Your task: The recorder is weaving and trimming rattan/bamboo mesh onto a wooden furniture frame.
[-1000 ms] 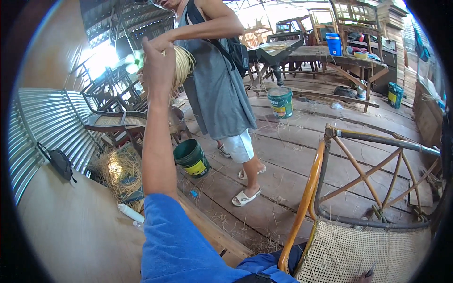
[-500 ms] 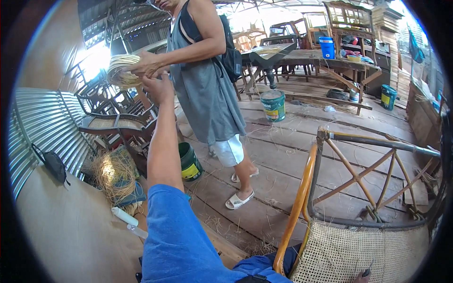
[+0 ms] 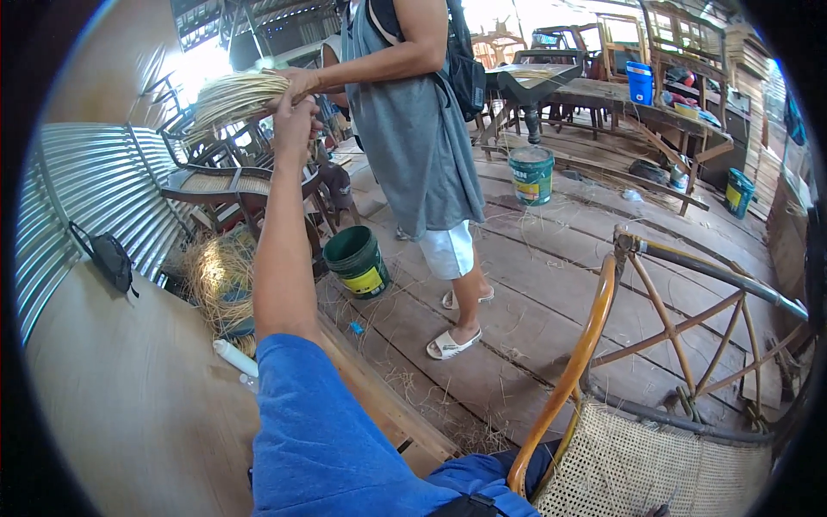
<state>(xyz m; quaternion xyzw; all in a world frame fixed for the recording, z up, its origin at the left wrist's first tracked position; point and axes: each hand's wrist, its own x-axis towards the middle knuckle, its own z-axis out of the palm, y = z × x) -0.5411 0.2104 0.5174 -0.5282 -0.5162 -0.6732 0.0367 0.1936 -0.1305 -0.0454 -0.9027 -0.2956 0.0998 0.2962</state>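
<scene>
My left arm is stretched out, and my left hand (image 3: 295, 131) is up against a bundle of pale cane strands (image 3: 237, 99) and a co-worker's hand (image 3: 299, 84). Its fingers are curled; what lies in them, if anything, I cannot make out. The co-worker grips the bundle, whose loose ends droop to the left. At the lower edge, only a dark sliver of my right hand (image 3: 658, 511) shows by the woven cane panel (image 3: 637, 457) of a rattan chair, its fingers hidden.
The co-worker in a grey top stands ahead on the plank floor (image 3: 517, 319). Beside them is a green bucket (image 3: 356, 263), another bucket (image 3: 531, 177) farther back. A plywood board (image 3: 146, 388) lies left, near tangled cane scraps (image 3: 211, 276). The chair's curved arm (image 3: 564, 379) rises at right.
The view has shifted, so the floor and furniture sit farther right. The cane bundle now spreads more loosely to the left. Less of my right hand shows.
</scene>
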